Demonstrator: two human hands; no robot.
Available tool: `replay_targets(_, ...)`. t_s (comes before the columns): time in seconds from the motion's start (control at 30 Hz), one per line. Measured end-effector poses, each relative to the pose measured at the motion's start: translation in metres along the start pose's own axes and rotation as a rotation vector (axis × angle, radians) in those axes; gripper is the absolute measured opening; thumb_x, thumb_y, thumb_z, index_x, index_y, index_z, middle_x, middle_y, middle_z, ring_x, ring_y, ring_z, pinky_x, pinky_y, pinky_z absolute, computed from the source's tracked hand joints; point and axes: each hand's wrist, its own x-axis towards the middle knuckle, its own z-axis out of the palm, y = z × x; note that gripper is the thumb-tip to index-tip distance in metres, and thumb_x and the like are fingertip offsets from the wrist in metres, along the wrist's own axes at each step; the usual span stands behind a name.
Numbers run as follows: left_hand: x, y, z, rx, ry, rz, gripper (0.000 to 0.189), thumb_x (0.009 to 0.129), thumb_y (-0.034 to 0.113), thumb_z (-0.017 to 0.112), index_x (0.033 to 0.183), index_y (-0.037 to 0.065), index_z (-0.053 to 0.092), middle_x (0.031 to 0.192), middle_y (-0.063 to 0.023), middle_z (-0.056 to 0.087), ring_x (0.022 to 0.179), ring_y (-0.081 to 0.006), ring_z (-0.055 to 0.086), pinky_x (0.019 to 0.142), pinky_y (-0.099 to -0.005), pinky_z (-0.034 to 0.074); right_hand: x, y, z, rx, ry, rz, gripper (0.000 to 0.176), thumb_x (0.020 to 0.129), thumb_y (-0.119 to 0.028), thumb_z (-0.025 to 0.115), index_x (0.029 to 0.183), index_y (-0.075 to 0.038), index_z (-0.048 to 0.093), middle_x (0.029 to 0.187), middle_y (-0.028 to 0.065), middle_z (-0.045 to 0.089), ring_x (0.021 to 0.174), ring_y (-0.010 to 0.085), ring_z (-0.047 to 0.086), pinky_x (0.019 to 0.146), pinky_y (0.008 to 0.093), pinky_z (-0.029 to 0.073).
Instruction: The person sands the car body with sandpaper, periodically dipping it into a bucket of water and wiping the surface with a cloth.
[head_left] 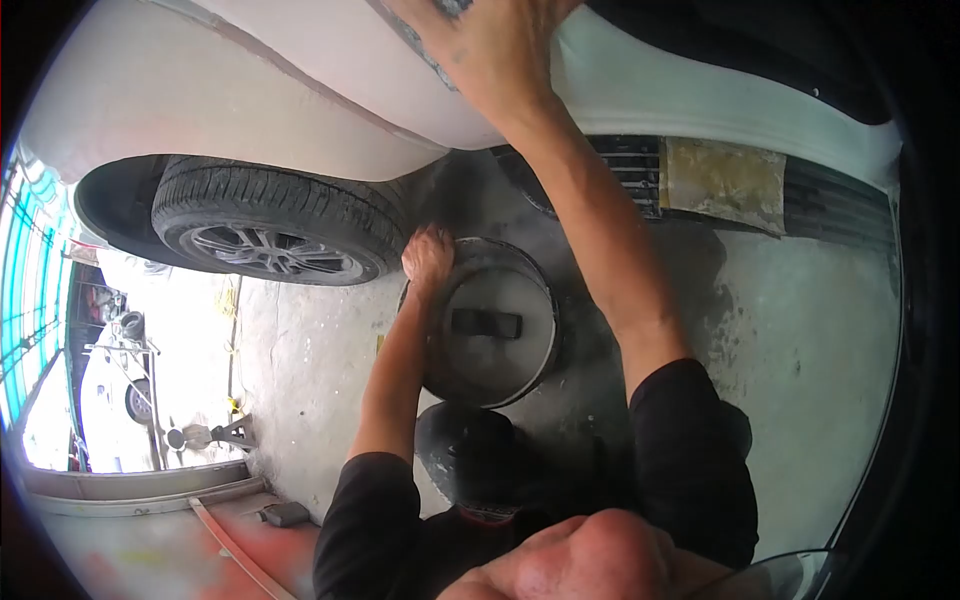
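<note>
My right hand (pixel 500 48) reaches up to the pale car body panel (pixel 330 50), cut off by the upper edge of the view. Its thumb is spread from the palm, and most of its fingertips are out of sight. Beside it on the panel runs a rough grey patch (pixel 425 50). Lower down, my left hand (pixel 429 258) is closed over the rim of a dark round bucket (pixel 548 350) on the floor. Greyish liquid fills the bucket, with a black rectangular block (pixel 487 323) in it.
A car wheel (pixel 275 225) stands left of the bucket. Under the car's edge, a yellowish worn sheet (pixel 722 185) lies on a dark slatted strip (pixel 835 208). A stand-like metal object (pixel 215 434) is at left, near a bright opening. A dark small block (pixel 285 514) rests lower left.
</note>
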Motion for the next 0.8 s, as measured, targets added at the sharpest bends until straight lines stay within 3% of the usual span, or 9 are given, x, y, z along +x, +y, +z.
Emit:
replay_targets(0.1, -0.001, 0.002, -0.003, -0.026, -0.027, 0.005, 0.030, 0.095, 0.030, 0.059, 0.107, 0.005, 0.070, 0.108, -0.0210, 0.069, 0.103, -0.0400, 0.067, 0.087, -0.0520, 0.054, -0.061, 0.038, 0.001, 0.045, 0.040, -0.056, 0.043, 0.078, -0.042, 0.087, 0.086, -0.005, 0.067, 0.142, 0.0226, 0.038, 0.141, 0.0490, 0.029, 0.105, 0.0821, 0.011)
replay_targets(0.17, 0.000, 0.007, -0.005, -0.025, -0.047, -0.008, 0.030, 0.095, 0.030, 0.059, 0.108, 0.005, 0.070, 0.109, -0.0209, 0.069, 0.103, -0.0399, 0.067, 0.087, -0.0519, 0.054, -0.112, 0.075, -0.012, -0.022, -0.012, -0.011, 0.041, 0.078, -0.045, 0.085, 0.086, -0.008, 0.069, 0.141, 0.0195, 0.040, 0.143, 0.0484, 0.029, 0.102, 0.0865, 0.007)
replay_targets(0.37, 0.000, 0.005, -0.002, 0.008, -0.025, -0.026, 0.029, 0.095, 0.030, 0.060, 0.109, 0.007, 0.070, 0.111, -0.0199, 0.069, 0.103, -0.0399, 0.067, 0.087, -0.0518, 0.054, -0.146, 0.112, -0.062, -0.376, -0.207, -0.082, 0.030, 0.080, -0.032, 0.087, 0.088, -0.010, 0.068, 0.145, 0.0143, 0.038, 0.147, 0.0455, 0.030, 0.098, 0.0914, 0.000)
replay_targets(0.4, 0.000, 0.004, 0.000, 0.013, -0.012, -0.021, 0.029, 0.095, 0.030, 0.060, 0.109, 0.007, 0.070, 0.111, -0.0197, 0.069, 0.103, -0.0400, 0.067, 0.086, -0.0519, 0.054, -0.144, 0.101, -0.071, -0.354, -0.212, -0.069, 0.026, 0.077, -0.014, 0.084, 0.098, -0.008, 0.069, 0.139, 0.0149, 0.047, 0.137, 0.0424, 0.045, 0.106, 0.0856, 0.016)
replay_targets(0.5, 0.003, 0.003, 0.001, 0.022, -0.026, -0.029, 0.029, 0.095, 0.030, 0.060, 0.109, 0.007, 0.070, 0.112, -0.0193, 0.069, 0.104, -0.0402, 0.067, 0.087, -0.0519, 0.054, -0.158, 0.088, -0.063, 0.078, -0.156, -0.033, 0.040, 0.072, 0.000, 0.077, 0.110, -0.006, 0.069, 0.125, 0.0147, 0.057, 0.122, 0.0393, 0.057, 0.110, 0.0675, 0.038)
replay_targets(0.53, 0.002, 0.004, 0.000, 0.027, -0.044, -0.036, 0.029, 0.095, 0.030, 0.060, 0.109, 0.007, 0.070, 0.112, -0.0192, 0.069, 0.104, -0.0402, 0.067, 0.087, -0.0519, 0.054, -0.145, 0.067, -0.064, 0.091, -0.101, -0.065, 0.055, 0.067, 0.007, 0.072, 0.121, -0.004, 0.067, 0.114, 0.0144, 0.062, 0.109, 0.0378, 0.063, 0.101, 0.0526, 0.050)
replay_targets(0.63, 0.002, 0.005, 0.001, 0.061, -0.037, -0.060, 0.030, 0.095, 0.031, 0.060, 0.109, 0.007, 0.070, 0.112, -0.0191, 0.069, 0.105, -0.0405, 0.067, 0.087, -0.0520, 0.054, -0.149, 0.041, -0.034, 0.098, -0.005, 0.003, 0.063, 0.067, 0.009, 0.071, 0.128, -0.004, 0.065, 0.118, 0.0134, 0.062, 0.107, 0.0366, 0.062, 0.097, 0.0520, 0.049)
replay_targets(0.7, 0.002, 0.006, 0.002, 0.064, -0.038, -0.068, 0.030, 0.095, 0.031, 0.060, 0.109, 0.007, 0.070, 0.112, -0.0196, 0.069, 0.106, -0.0408, 0.067, 0.088, -0.0519, 0.054, -0.158, 0.026, -0.019, 0.200, -0.014, 0.110, 0.057, 0.071, 0.011, 0.061, 0.126, -0.003, 0.068, 0.118, 0.0160, 0.062, 0.106, 0.0377, 0.060, 0.094, 0.0465, 0.049)
replay_targets(0.8, 0.002, 0.006, 0.001, 0.050, -0.055, -0.071, 0.031, 0.095, 0.032, 0.059, 0.109, 0.006, 0.070, 0.113, -0.0201, 0.069, 0.106, -0.0408, 0.066, 0.088, -0.0517, 0.054, -0.167, 0.020, -0.010, 0.285, 0.047, 0.180, 0.057, 0.071, 0.012, 0.063, 0.126, -0.003, 0.069, 0.117, 0.0151, 0.062, 0.105, 0.0354, 0.060, 0.092, 0.0446, 0.048)
